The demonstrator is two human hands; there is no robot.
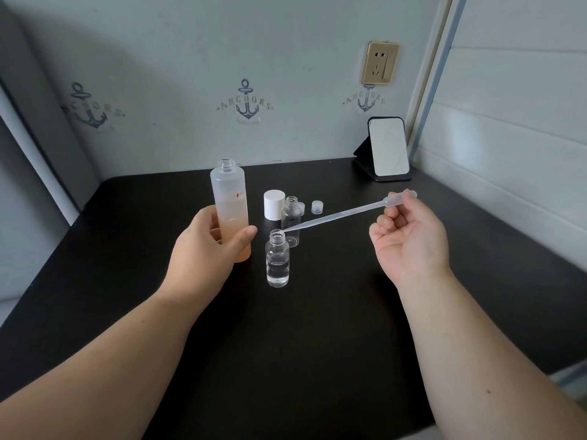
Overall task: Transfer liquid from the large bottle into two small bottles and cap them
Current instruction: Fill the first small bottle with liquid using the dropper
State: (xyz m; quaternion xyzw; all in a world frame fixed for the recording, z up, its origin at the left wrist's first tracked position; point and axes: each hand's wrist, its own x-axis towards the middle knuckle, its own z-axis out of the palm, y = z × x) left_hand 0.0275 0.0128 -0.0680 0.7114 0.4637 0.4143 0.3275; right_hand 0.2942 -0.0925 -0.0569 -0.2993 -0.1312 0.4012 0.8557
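One small cap (301, 207) sits half hidden behind the rear small bottle (291, 220).

I see a matt black tabletop (317, 328). The large bottle (229, 198) looks frosted and translucent, its lower part tinted peach. Both small bottles, the near one (277, 262) and the far one (291, 217), are clear and glossy. The pipette (343, 214) looks like soft, cloudy plastic. The white cap (273, 204) is smooth and matt. The mirror (388, 149) is glossy in a black frame.
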